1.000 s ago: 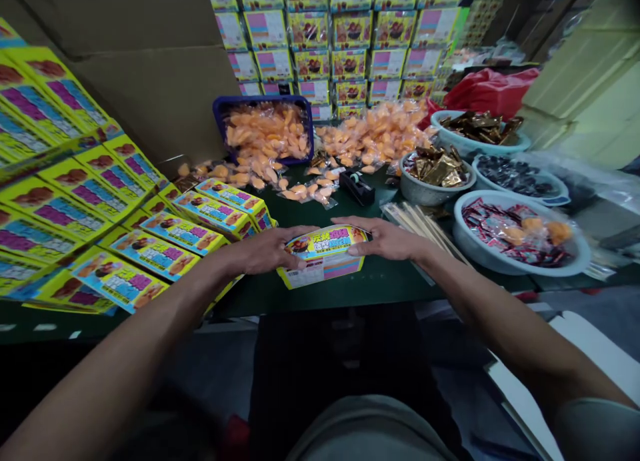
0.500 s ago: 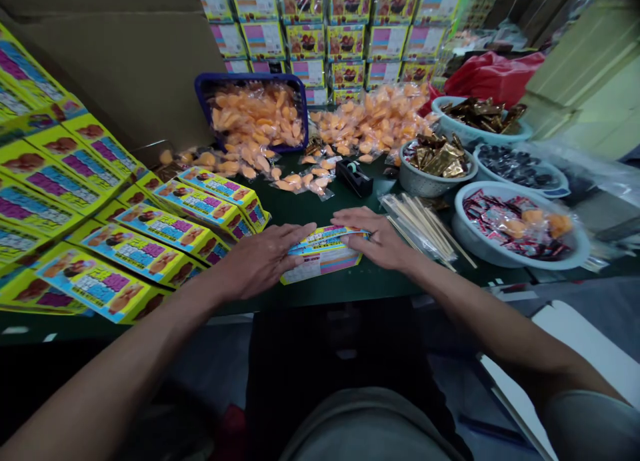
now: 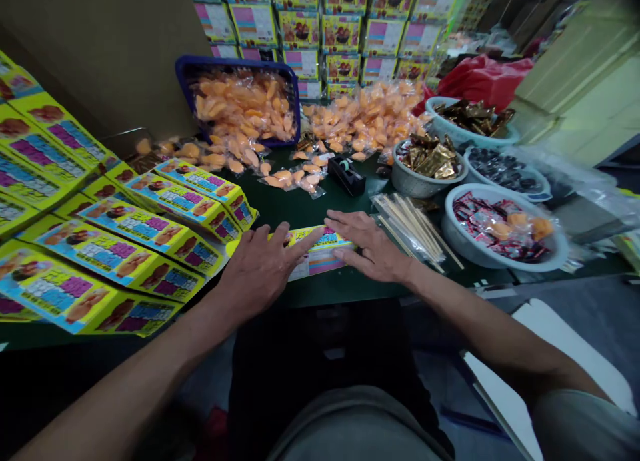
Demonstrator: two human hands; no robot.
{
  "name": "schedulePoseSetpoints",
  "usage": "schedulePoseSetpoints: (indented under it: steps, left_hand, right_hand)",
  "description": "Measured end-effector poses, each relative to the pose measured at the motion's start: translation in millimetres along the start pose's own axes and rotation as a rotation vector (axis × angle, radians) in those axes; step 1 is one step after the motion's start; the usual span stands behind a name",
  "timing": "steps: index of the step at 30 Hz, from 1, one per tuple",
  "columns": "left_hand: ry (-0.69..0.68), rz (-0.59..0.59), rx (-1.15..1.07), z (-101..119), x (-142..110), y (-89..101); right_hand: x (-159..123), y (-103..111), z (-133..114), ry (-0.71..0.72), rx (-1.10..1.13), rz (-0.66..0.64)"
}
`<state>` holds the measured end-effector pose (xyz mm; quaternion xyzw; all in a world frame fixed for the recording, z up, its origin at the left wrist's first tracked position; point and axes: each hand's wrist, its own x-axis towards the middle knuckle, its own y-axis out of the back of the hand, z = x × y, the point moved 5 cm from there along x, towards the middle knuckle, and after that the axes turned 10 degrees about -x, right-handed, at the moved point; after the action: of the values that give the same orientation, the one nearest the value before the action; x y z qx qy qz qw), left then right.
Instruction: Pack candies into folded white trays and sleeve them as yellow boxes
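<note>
A small printed cardboard box (image 3: pixel 320 264), yellow, blue and pink, lies on the green table close to my body. My left hand (image 3: pixel 265 261) rests over its left part, fingers spread across the top. On the right end lies my right hand (image 3: pixel 373 248), its fingers stretched flat over the printed top panel. Both palms hide the ends of the box. Just left of my left hand stand several matching yellow boxes (image 3: pixel 130 234) in rows. Wooden sticks in clear plastic (image 3: pixel 410 228) lie beyond my right hand.
A black tape dispenser (image 3: pixel 346 176) stands behind the box. Orange wrapped pieces fill a tipped blue basket (image 3: pixel 181 81) and spill over the table. Bowls to the right hold gold packets (image 3: pixel 440 161), dark packets (image 3: pixel 505 168) and red sachets (image 3: pixel 485 221). Wrapped boxes (image 3: pixel 340 34) are stacked behind.
The box's top panel, slightly raised before, now lies flatter with more yellow print showing. My left hand has shifted left and its fingers have spread. The view has turned slightly.
</note>
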<state>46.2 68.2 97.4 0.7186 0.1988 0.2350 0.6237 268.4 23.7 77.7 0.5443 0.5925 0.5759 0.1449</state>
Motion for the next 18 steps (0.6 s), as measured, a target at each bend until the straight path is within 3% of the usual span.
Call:
schedulePoseSetpoints:
  steps: [3,6,11,14,18]
  left_hand:
    - [0.015,-0.002,-0.011,0,1,-0.4]
    - [0.033,-0.008,-0.058,-2,1,-5.5]
    - [0.04,0.076,-0.138,-4,-1,-10.6]
    - [0.044,0.141,-0.176,-4,-1,-5.4]
    - [0.059,0.159,-0.276,-5,4,4.5]
  right_hand:
    - [-8,21,5,-0.015,-0.033,0.034]
    - [-18,35,14,-0.09,-0.283,0.145]
    - [-18,29,16,-0.014,-0.601,0.041]
    - [-8,33,13,0.01,-0.588,-0.041]
    - [11,47,10,-0.058,-0.398,-0.108]
